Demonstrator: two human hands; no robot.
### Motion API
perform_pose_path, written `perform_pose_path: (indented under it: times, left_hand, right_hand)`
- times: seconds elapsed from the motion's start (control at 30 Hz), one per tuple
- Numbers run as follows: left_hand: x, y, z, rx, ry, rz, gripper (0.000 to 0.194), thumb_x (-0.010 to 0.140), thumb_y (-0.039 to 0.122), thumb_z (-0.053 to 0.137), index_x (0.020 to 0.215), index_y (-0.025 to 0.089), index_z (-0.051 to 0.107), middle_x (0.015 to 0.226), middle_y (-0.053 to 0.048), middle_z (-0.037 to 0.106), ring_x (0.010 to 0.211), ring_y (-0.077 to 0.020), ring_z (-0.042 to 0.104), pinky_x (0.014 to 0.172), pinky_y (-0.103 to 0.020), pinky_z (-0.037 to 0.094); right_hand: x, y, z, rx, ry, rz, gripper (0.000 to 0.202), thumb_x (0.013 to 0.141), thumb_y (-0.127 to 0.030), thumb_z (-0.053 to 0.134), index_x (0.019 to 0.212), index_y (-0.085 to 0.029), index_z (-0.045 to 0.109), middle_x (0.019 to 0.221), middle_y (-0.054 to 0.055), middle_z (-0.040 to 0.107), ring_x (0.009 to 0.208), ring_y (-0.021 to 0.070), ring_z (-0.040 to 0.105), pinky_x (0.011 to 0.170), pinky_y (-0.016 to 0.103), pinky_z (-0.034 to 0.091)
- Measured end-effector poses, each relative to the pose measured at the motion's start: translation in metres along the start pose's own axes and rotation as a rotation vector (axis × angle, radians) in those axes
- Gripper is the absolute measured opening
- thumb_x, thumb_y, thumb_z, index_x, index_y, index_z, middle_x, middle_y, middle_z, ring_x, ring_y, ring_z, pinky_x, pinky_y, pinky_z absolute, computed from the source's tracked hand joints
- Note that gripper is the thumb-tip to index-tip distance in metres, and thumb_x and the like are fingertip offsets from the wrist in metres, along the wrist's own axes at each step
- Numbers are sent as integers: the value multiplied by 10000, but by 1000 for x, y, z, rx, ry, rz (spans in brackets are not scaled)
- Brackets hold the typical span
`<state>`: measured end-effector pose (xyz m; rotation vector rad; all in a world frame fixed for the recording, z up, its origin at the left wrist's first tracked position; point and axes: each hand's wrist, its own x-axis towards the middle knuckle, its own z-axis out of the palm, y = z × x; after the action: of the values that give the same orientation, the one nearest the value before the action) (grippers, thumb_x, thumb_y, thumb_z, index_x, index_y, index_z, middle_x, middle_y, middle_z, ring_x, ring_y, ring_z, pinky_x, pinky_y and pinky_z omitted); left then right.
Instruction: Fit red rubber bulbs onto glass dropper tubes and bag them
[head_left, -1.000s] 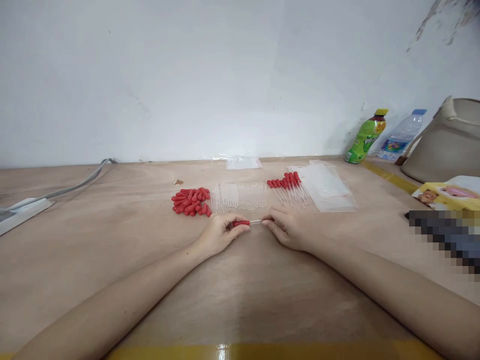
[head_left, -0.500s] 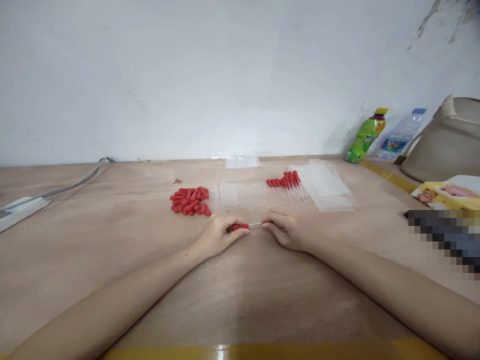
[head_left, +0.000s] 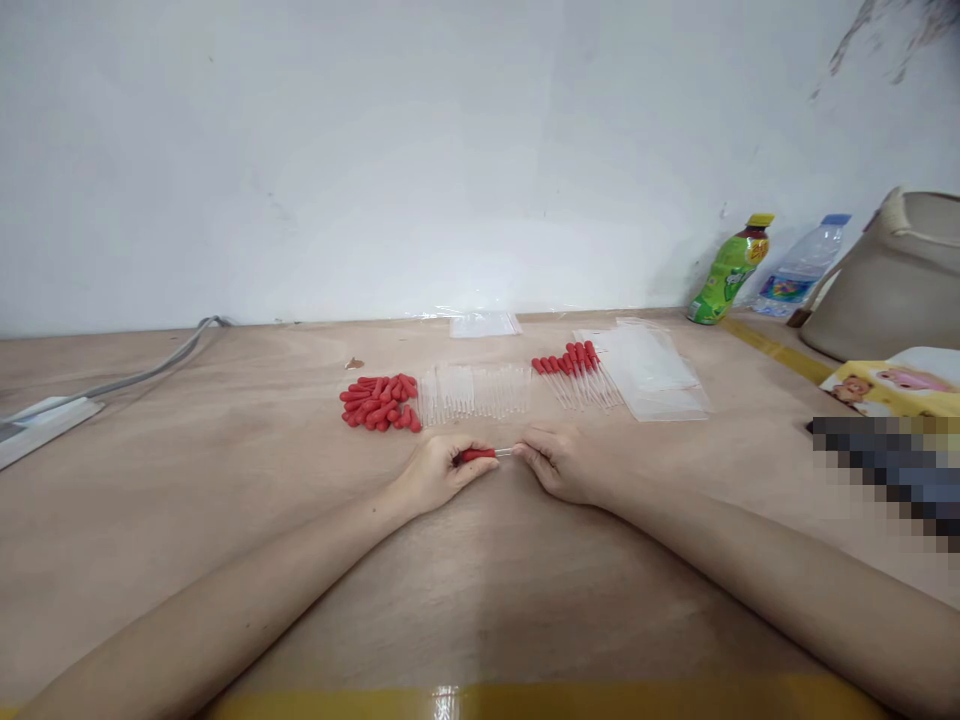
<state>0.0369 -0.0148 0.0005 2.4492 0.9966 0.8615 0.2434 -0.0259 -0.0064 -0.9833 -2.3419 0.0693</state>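
My left hand (head_left: pixel 439 467) pinches a red rubber dropper bulb (head_left: pixel 478 455) between thumb and fingers. From the bulb's open end a clear glass dropper tube (head_left: pixel 503 453) runs to the right, its far part closed in the fingertips of my right hand (head_left: pixel 559 462). Behind my left hand lies a pile of loose red bulbs (head_left: pixel 379 402). A row of clear tubes (head_left: pixel 476 392) is spread beside the pile. Further right, several droppers with red bulbs fitted (head_left: pixel 574 370) lie side by side, tips toward me.
Clear plastic bags (head_left: pixel 652 370) lie right of the droppers, with another bag (head_left: pixel 485 325) against the wall. A green bottle (head_left: pixel 729 275), a clear water bottle (head_left: pixel 802 268) and a grey-beige container (head_left: pixel 885 285) stand at the back right. A grey cable (head_left: pixel 161 362) runs along the left.
My right hand has shifted slightly left toward my left hand, and less of the tube shows between the bulb and my right fingertips. My left hand holds its place.
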Motion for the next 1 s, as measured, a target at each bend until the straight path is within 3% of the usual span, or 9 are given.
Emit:
perform_pose_path:
  times: [0.2, 0.3, 0.4, 0.47, 0.6, 0.73, 0.83, 1.0]
  left_hand:
    - [1, 1, 1, -1, 9, -25, 196, 790, 326, 561, 820, 159, 660, 724, -30, 665, 625, -122, 570, 581, -233, 432]
    - [2, 2, 0, -38, 23, -85, 184, 775, 323, 575, 812, 157, 645, 715, -20, 651, 603, -111, 554, 556, -220, 432]
    - [3, -3, -2, -64, 65, -164, 257, 755, 330, 593, 940, 153, 614, 716, -16, 630, 554, -94, 522, 530, -215, 433]
    - [4, -8, -3, -82, 86, -216, 329, 749, 329, 596, 1023, 147, 575, 737, -18, 615, 546, -87, 510, 521, -214, 435]
    - [5, -13, -6, -96, 40, -239, 277, 754, 312, 580, 972, 142, 584, 706, -5, 580, 536, -78, 489, 502, -202, 421]
    - [5, -8, -7, -37, -3, -211, 189, 757, 285, 570, 881, 149, 615, 674, 5, 562, 524, -73, 468, 493, -193, 405]
    - [5, -6, -7, -11, 4, -193, 168, 762, 274, 563, 865, 154, 623, 667, 7, 558, 526, -72, 464, 495, -190, 402]
    - [4, -8, -7, 13, 3, -151, 141, 770, 255, 553, 835, 156, 630, 668, 5, 554, 540, -75, 470, 507, -189, 398]
  right_hand:
    - [5, -2, -4, -36, -88, 46, 290, 892, -255, 365, 681, -163, 541, 631, 19, 561, 563, 107, 471, 544, 215, 327]
    - [7, -2, -12, -102, -139, -27, 235, 883, -242, 389, 751, -164, 567, 718, 40, 587, 658, 132, 502, 607, 236, 352]
    - [9, 4, -24, -169, -135, -55, 196, 849, -198, 424, 762, -156, 595, 790, 66, 593, 739, 157, 514, 665, 263, 365]
    - [12, 15, -33, -158, -61, 61, 195, 826, -186, 434, 740, -149, 605, 780, 67, 596, 715, 150, 520, 644, 256, 368]
    - [25, 47, -49, -142, 109, 490, 248, 794, -284, 456, 640, -159, 605, 579, 22, 573, 539, 132, 498, 535, 247, 340]
    - [40, 71, -46, -253, 114, 783, 275, 747, -331, 469, 551, -178, 585, 566, 27, 581, 598, 161, 541, 550, 252, 352]
    - [45, 78, -36, -379, 30, 896, 281, 743, -349, 444, 590, -187, 616, 664, 55, 620, 696, 197, 577, 569, 265, 370]
    - [42, 79, -27, -506, -50, 897, 310, 760, -368, 416, 709, -182, 658, 784, 97, 636, 757, 236, 596, 602, 301, 393]
